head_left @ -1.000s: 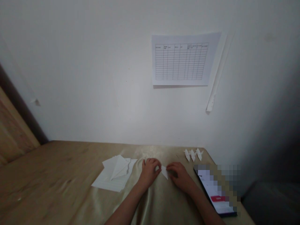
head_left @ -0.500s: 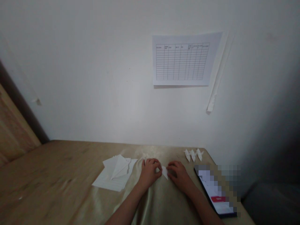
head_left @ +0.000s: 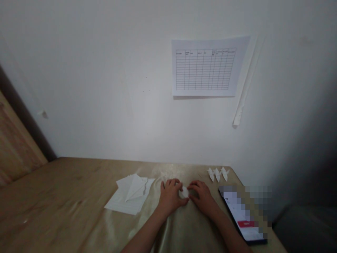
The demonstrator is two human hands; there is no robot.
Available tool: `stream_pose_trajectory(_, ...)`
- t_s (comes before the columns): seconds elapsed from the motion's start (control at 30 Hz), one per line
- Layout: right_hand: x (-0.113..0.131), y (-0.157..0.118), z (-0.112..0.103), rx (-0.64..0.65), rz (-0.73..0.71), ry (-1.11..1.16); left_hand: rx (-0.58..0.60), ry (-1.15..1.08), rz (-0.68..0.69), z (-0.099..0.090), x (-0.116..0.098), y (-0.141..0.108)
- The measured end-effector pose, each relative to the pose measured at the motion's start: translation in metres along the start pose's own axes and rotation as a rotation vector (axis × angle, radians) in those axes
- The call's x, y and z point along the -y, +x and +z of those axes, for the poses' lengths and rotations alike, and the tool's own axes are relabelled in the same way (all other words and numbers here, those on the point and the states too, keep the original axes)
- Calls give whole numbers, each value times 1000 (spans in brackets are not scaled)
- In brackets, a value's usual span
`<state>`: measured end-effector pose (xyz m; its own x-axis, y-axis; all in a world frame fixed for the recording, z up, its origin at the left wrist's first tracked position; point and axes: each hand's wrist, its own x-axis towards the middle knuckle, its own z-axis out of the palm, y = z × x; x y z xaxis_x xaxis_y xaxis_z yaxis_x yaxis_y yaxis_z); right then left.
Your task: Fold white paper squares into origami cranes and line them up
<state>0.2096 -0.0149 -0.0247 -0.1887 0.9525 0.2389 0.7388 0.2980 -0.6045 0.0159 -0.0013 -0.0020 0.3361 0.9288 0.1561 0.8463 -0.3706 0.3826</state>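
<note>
Between my two hands lies a small piece of folded white paper, low over the cloth-covered table. My left hand grips it from the left, its thumb reaching the lower edge and its fingers curled along the upper left. From the other side my right hand pinches the right edge with thumb and fingertips. Parts of the paper are hidden behind the fingers. Beyond my right hand, three small folded white paper figures with pointed ends stand in a row near the table's back right corner.
A loose pile of white paper sheets lies left of my hands. On the right rests a phone with a lit, partly blurred screen. The satiny tablecloth has folds. A printed table sheet hangs on the wall.
My left thumb has moved down and right to the paper's lower edge, near my right thumb. The paper looks rounder and less pointed at the bottom. The pile and figures stay put.
</note>
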Motion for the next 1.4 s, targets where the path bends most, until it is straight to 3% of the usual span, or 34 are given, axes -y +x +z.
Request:
stream_pose_trajectory(0.47, 3, -3, -4, -58, -35, 31, 36, -129, 41, 2, 12, 4)
stream_pose_trajectory(1.4, -4, -1, 6, -58, 23, 15, 47, -145, 0, 5, 11, 10)
